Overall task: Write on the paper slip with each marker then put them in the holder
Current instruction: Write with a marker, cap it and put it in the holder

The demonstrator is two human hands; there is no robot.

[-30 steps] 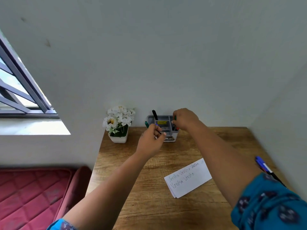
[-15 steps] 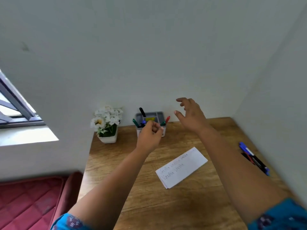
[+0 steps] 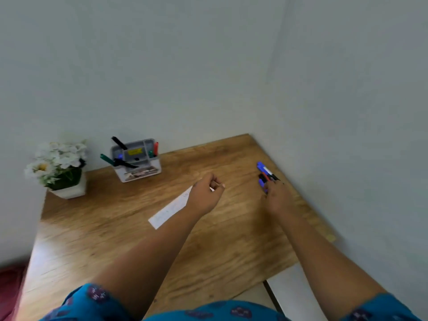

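Several markers stand in the far holder (image 3: pixel 136 162), while the right hand (image 3: pixel 276 198) reaches the remaining markers (image 3: pixel 266 174), its grip blurred beyond telling, and the left hand (image 3: pixel 205 195) hangs loosely curled, empty, over the paper slip (image 3: pixel 169 210).

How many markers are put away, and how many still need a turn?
Done: several markers stand in the holder, at least a black, a green and a red one, and the slip has writing on it. In hand: nothing yet; the right hand reaches the marker pile by the wall, though blur hides any grip. The left hand hovers over the slip, holding nothing. Left: the pile, a few blue, red and black ones.
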